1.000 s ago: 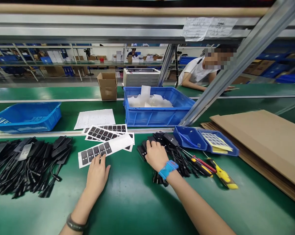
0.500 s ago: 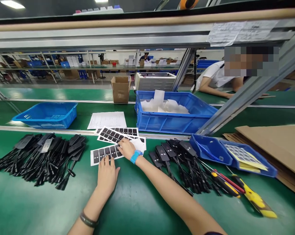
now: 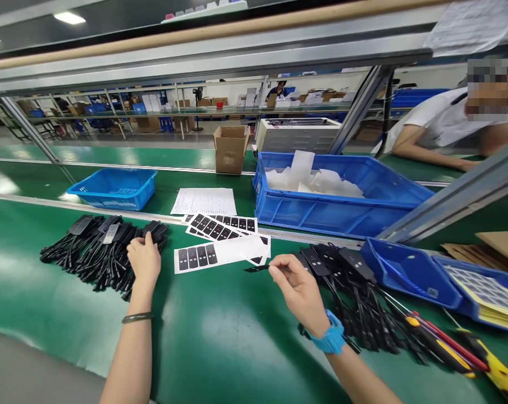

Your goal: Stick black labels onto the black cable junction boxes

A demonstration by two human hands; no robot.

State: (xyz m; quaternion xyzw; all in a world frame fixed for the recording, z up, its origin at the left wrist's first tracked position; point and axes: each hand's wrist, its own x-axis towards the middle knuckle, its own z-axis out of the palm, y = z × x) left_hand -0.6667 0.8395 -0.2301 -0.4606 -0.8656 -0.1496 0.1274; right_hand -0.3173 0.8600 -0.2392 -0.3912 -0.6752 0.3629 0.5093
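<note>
My left hand [image 3: 143,259] is at the right end of the left pile of black cabled boxes [image 3: 106,247]. Its fingers are closed on the end of one black cabled box [image 3: 155,229], partly hidden by the hand. Between the thumb and fingers of my right hand [image 3: 298,286], a thin black sticker [image 3: 257,269] is pinched above the table, its free end pointing left. A white label sheet [image 3: 232,252] lies between the hands, with black stickers on its left part and bare backing on the right. Other sticker sheets [image 3: 220,227] overlap behind it.
Right of my right hand lies another pile of cabled boxes [image 3: 355,292], beside screwdrivers [image 3: 439,342] and a yellow-handled tool [image 3: 495,365]. Blue bins [image 3: 321,210] and a blue basket [image 3: 114,191] stand behind. A person [image 3: 434,126] leans on the far bench at right.
My left hand has moved left from the label sheet to the cabled boxes. My right hand has moved right with a sticker lifted off the sheet. The view has shifted left.
</note>
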